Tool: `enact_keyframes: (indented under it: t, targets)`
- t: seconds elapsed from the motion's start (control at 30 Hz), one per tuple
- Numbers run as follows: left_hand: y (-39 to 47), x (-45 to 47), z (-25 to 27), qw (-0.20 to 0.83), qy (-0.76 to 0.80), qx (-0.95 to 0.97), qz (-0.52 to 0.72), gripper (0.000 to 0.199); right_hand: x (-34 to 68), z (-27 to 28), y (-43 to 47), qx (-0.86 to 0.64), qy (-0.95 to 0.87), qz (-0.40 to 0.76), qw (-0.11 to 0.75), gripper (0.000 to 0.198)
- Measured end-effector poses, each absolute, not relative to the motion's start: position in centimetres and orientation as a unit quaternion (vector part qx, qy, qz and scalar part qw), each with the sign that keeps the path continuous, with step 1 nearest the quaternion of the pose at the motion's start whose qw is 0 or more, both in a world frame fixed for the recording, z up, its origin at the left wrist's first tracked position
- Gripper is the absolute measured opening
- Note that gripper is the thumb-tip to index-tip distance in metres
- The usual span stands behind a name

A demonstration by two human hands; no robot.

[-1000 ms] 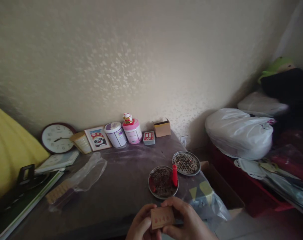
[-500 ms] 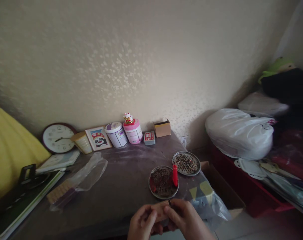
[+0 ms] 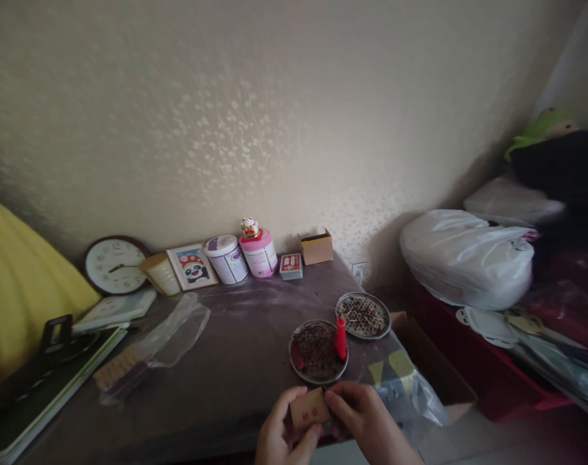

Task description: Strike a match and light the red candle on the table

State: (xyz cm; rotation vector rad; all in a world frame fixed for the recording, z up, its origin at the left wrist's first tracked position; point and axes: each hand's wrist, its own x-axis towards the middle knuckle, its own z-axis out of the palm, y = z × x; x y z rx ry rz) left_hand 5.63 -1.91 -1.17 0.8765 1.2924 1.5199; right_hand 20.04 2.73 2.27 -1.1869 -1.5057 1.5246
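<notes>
My left hand (image 3: 280, 434) and my right hand (image 3: 366, 423) meet at the near edge of the dark table (image 3: 236, 361). Between them is a small tan cardboard box (image 3: 309, 407) with red marks; the left fingers grip its side and the right fingers pinch its right end. Just beyond the hands lies a round metal dish (image 3: 317, 352) of dark bits with a short red candle (image 3: 341, 337) standing in it. A second metal dish (image 3: 362, 314) lies behind it to the right.
Along the wall stand a clock (image 3: 115, 265), a panda picture (image 3: 192, 266), a white tin (image 3: 227, 258), a pink tin (image 3: 259, 252), a card pack (image 3: 291, 265) and an open carton (image 3: 316, 247). A clear plastic bag (image 3: 158, 342) lies left. White bags (image 3: 466, 258) are piled at right.
Both hands kept working the small box at the table edge; its printed face turned away, then partly back. The view shifted slightly right.
</notes>
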Motion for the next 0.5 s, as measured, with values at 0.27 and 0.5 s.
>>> enact_keyframes:
  t: [0.27,0.5]
  targets:
    - [-1.8,4.7,-0.7,0.446,0.536,0.37,0.614,0.043,20.8,2.2,3.3,-0.508,-0.592,0.517,0.353,0.038]
    - [-1.8,5.5,0.7,0.557,0.502,0.282,0.599,0.059,20.5,2.0,3.3,-0.494,-0.577,0.564,0.325,0.038]
